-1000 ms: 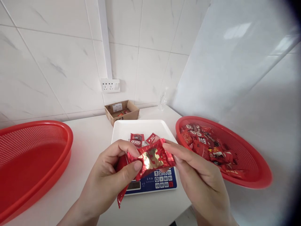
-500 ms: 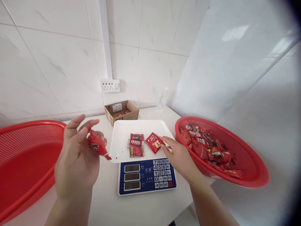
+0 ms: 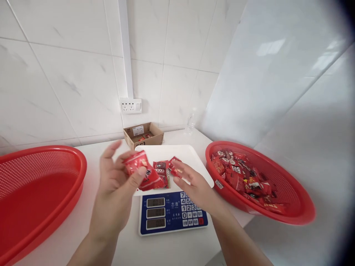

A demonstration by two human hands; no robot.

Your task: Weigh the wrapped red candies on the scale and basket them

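My left hand [image 3: 118, 188] is raised over the left part of the scale's white tray [image 3: 188, 151]. Its thumb and fingers pinch a red snack packet [image 3: 142, 171]. Another red and dark packet [image 3: 161, 166] lies on the tray behind it, partly covered. My right hand [image 3: 194, 186] reaches over the tray from the right. Its thumb and forefinger are apart at a second red packet [image 3: 174, 162], which they partly hide. Below the tray is the scale's blue panel [image 3: 173, 223] with number keys and three displays.
At the right stands a red basket [image 3: 302, 214] with many red packets. A red basket [image 3: 55, 151] is at the left. Behind the tray are a cardboard box [image 3: 156, 138] with a few packets and a clear bottle [image 3: 190, 122]. A socket [image 3: 131, 106] is on the wall.
My left hand has moved right with its packet, from beside the tray to over it. My right hand has shifted left, further over the packet on the tray. The view has tilted slightly.
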